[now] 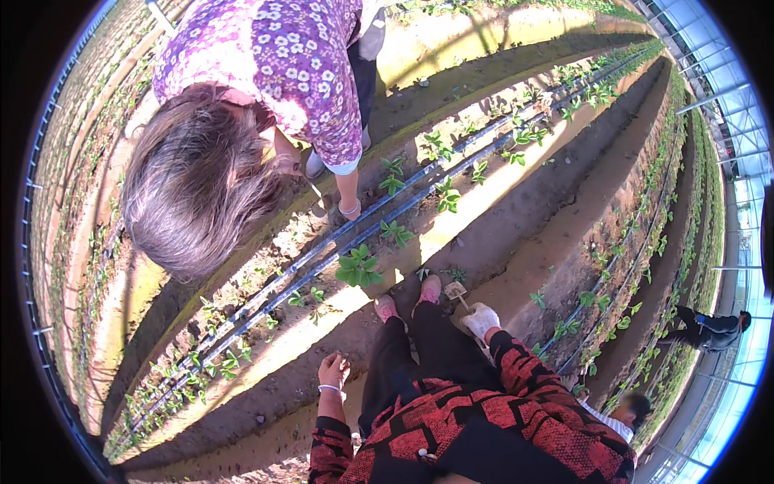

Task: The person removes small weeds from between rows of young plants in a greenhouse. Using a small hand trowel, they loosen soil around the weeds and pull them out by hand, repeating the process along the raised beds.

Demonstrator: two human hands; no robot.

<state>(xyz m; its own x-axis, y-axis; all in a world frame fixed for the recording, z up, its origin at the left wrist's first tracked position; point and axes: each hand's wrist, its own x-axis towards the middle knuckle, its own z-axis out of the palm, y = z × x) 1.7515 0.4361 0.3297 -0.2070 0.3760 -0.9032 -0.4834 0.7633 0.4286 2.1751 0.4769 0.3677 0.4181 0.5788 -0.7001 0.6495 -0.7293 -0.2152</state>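
Note:
My right hand, in a white glove, grips the handle of a small hand hoe whose pale flat blade hangs beside my pink shoe. Bare and with its fingers curled, my left hand hangs above the furrow; whether it holds something small is unclear. Ahead lies a raised soil bed with leafy seedlings along two drip irrigation tapes. Across it a person in a purple floral top bends down, one hand at the bed beside the tapes, the other near a thin tool.
Another planted bed runs along the right, with a drip tape. A person in striped clothing is low at the lower right; another in dark clothing stands farther off. Greenhouse framing curves along the right edge.

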